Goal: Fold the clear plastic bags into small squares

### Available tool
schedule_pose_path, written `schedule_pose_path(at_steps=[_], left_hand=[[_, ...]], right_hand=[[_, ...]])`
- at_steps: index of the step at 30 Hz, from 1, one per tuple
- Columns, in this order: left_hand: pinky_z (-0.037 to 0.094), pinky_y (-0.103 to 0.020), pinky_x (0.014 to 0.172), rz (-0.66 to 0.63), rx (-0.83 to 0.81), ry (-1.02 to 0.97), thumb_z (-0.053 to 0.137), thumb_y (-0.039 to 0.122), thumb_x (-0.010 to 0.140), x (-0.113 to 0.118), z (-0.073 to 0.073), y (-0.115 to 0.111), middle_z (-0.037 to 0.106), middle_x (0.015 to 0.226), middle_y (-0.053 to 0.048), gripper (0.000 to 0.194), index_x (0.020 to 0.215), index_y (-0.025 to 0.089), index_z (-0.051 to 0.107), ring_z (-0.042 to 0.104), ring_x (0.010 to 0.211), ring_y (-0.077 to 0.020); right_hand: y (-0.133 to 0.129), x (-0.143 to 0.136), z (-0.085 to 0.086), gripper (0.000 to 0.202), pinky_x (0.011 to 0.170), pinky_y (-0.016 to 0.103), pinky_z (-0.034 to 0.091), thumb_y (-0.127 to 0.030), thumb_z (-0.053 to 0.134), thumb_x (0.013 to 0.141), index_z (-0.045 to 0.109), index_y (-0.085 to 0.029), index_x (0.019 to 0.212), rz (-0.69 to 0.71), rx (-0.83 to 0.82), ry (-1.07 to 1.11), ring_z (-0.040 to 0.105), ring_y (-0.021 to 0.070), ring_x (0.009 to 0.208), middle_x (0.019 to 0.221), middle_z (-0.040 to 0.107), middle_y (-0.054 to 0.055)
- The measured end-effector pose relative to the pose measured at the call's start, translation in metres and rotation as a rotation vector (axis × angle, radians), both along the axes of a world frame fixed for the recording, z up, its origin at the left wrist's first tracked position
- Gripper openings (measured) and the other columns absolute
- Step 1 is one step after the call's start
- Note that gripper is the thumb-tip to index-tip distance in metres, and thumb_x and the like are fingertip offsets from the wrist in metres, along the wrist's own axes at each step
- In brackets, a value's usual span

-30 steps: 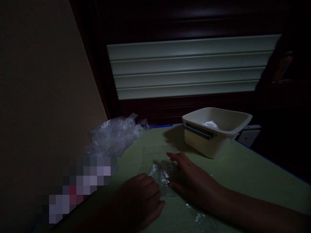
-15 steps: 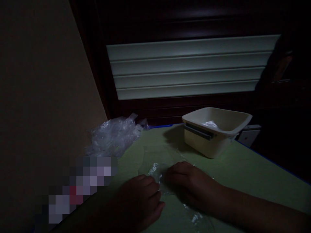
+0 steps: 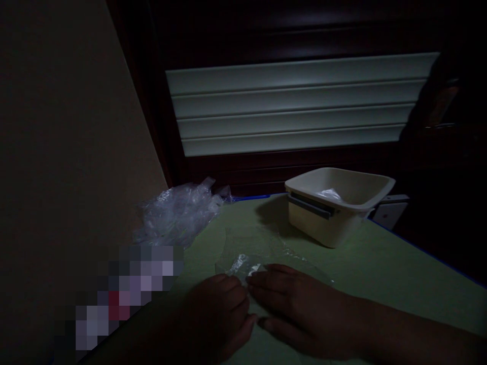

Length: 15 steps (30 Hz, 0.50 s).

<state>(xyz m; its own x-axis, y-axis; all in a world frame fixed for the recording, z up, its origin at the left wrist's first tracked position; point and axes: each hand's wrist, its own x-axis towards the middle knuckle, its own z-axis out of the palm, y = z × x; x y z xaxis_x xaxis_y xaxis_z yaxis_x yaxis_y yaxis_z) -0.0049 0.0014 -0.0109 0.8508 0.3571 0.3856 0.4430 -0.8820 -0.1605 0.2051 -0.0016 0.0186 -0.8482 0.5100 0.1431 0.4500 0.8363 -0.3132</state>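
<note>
A thin clear plastic bag (image 3: 251, 243) lies spread on the green tabletop in front of me, creased and shiny near my fingers. My left hand (image 3: 224, 314) is closed at the bag's near left part, fingers curled over the plastic; the exact grip is hidden beneath them. Flat on the bag, with fingers stretched out to the left, rests my right hand (image 3: 297, 304). Its fingertips almost reach the left hand. The near part of the bag is covered by both hands.
A cream plastic bin (image 3: 319, 223) with a grey handle stands at the back right, some clear plastic inside. Crumpled clear bags (image 3: 175, 213) are heaped at the back left by the wall. Behind the green table (image 3: 395, 274) is a dark louvered panel (image 3: 297, 106). The scene is dim.
My right hand has moved slightly toward me and flattened from a curled shape, its fingers now stretched over the bag. The left hand stays almost where it was.
</note>
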Motion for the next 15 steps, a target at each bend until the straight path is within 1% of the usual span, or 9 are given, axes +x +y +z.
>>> schedule_pose_path(at_steps=[3,6,9,13,15], left_hand=[[0.047,-0.031,0.062,0.011,-0.005,0.017,0.051,0.021,0.084,0.000,-0.001,0.000,0.056,0.068,-0.002,0.015,0.071,0.015,0.056,0.053,0.066,-0.0171],[0.047,-0.030,0.060,0.011,-0.010,0.009,0.051,0.021,0.084,0.000,0.000,-0.001,0.057,0.069,-0.002,0.015,0.071,0.015,0.056,0.054,0.065,-0.0171],[0.048,-0.030,0.061,0.018,-0.009,0.000,0.050,0.020,0.085,0.001,0.001,-0.002,0.058,0.070,-0.002,0.014,0.073,0.014,0.057,0.054,0.067,-0.0171],[0.047,-0.029,0.059,0.003,0.004,0.019,0.050,0.020,0.085,0.001,0.002,-0.002,0.058,0.069,-0.003,0.015,0.073,0.014,0.057,0.053,0.066,-0.0168],[0.046,-0.028,0.059,0.000,-0.003,0.027,0.051,0.020,0.084,0.000,0.002,-0.001,0.057,0.069,-0.003,0.014,0.073,0.014,0.057,0.053,0.065,-0.0164]], right_hand=[[-0.002,0.003,0.001,0.056,0.108,0.042,0.021,-0.041,0.041,0.090,0.037,-0.008,0.135,-0.017,-0.029,-0.071,0.035,0.0252,0.127,0.138,0.040,0.017],[-0.001,0.007,0.000,0.062,0.108,0.044,0.018,-0.046,0.039,0.090,0.032,-0.007,0.138,-0.055,-0.030,-0.109,0.030,0.0262,0.130,0.141,0.034,0.018],[0.005,0.009,-0.003,0.062,0.107,0.047,0.019,-0.047,0.036,0.090,0.033,-0.007,0.137,-0.103,-0.001,-0.140,0.031,0.0276,0.130,0.141,0.033,0.019],[0.012,0.011,-0.007,0.058,0.106,0.048,0.021,-0.044,0.033,0.092,0.035,-0.007,0.136,-0.173,0.051,-0.128,0.033,0.0280,0.128,0.139,0.036,0.020],[0.013,0.010,-0.006,0.058,0.106,0.048,0.021,-0.044,0.035,0.092,0.032,-0.009,0.138,-0.153,0.051,-0.078,0.032,0.0272,0.129,0.141,0.035,0.018]])
